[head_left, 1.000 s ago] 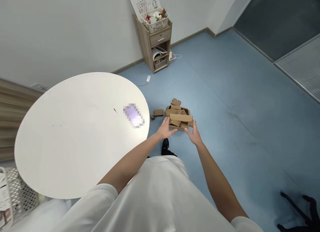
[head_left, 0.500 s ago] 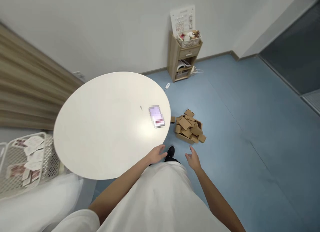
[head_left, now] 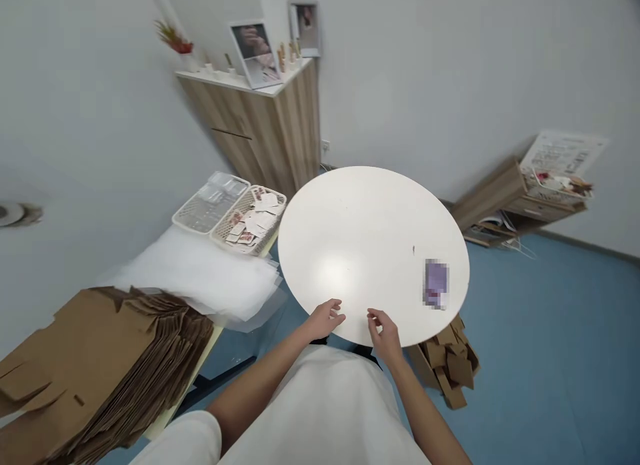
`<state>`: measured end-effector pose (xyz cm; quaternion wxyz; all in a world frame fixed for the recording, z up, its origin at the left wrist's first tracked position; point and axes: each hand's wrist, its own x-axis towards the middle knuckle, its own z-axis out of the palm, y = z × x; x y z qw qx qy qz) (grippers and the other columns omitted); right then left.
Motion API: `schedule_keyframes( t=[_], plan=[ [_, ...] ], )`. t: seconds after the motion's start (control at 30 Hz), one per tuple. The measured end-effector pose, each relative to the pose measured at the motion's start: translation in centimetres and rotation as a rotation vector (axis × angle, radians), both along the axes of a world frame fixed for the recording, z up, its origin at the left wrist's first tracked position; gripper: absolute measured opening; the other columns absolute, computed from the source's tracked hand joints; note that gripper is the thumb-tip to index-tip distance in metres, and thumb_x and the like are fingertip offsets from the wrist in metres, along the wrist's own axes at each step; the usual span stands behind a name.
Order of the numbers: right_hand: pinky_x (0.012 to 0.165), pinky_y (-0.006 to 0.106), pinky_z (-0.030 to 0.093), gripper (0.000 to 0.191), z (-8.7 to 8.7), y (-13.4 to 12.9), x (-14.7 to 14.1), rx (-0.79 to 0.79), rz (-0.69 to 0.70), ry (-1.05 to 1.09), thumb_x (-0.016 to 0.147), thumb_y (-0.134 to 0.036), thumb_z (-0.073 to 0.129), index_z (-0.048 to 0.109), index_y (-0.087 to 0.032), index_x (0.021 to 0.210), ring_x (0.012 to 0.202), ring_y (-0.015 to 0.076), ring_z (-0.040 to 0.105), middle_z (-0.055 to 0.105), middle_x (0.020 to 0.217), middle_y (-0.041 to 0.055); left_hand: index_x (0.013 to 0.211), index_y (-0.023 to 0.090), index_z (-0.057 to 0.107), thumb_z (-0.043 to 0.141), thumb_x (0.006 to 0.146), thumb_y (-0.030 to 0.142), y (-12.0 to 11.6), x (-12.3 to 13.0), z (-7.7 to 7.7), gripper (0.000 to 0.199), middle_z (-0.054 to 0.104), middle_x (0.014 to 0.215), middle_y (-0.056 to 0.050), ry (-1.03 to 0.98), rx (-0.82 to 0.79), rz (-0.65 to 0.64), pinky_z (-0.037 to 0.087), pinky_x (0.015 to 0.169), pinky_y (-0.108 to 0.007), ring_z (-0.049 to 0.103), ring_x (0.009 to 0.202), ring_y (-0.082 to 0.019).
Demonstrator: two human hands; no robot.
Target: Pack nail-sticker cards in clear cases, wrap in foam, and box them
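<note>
My left hand (head_left: 325, 318) is held over the near edge of a round white table (head_left: 370, 211), its fingers apart and nothing in it. To its right, my right hand (head_left: 384, 331) is also above the near edge, with bent, parted fingers and nothing held. A gap separates the two hands. On the table's right side lies a pixelated purple item (head_left: 436, 283). A tiny reddish object (head_left: 413, 249) rests to the left of it.
Flattened brown cardboard (head_left: 100, 345) is stacked at the left, beside translucent white sheets (head_left: 200, 271) and a white basket of cards (head_left: 255, 218). A carton of small brown boxes (head_left: 450, 358) sits on the floor at right. Wooden cabinets (head_left: 255, 131) stand behind.
The view has turned left, bringing the cardboard stack, sheets and tall cabinet into sight. Both hands are now at the table's near edge; before, my right hand was over the floor.
</note>
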<state>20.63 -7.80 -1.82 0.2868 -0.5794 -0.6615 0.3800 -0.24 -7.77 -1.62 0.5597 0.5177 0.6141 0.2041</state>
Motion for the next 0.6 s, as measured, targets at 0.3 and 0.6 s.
schedule_keyframes(
  t=[0.3,0.6],
  plan=[
    [0.066,0.034,0.05,0.027,1.5,4.7,-6.1,-0.076,0.473,-0.02,0.081,-0.036,0.04,0.06,-0.025,0.095,0.074,0.0187,0.061,0.065,0.087,0.0047,0.118,0.019,0.048,0.054,0.072,0.049,-0.1,-7.6,3.0,0.055,0.055,0.117,-0.012,0.07,0.037,0.339,0.046,0.078,-0.032,0.057,0.098,-0.023],
    [0.066,0.034,0.05,0.028,-0.9,9.5,-9.9,-0.261,0.59,0.038,0.076,-0.04,0.046,0.061,-0.023,0.092,0.064,0.0166,0.058,0.065,0.082,0.0034,0.113,0.025,0.053,0.062,0.059,0.056,-3.8,-13.1,5.1,0.063,0.05,0.127,-0.008,0.219,-0.072,0.48,0.042,0.084,-0.032,0.052,0.109,-0.028]
  ],
)
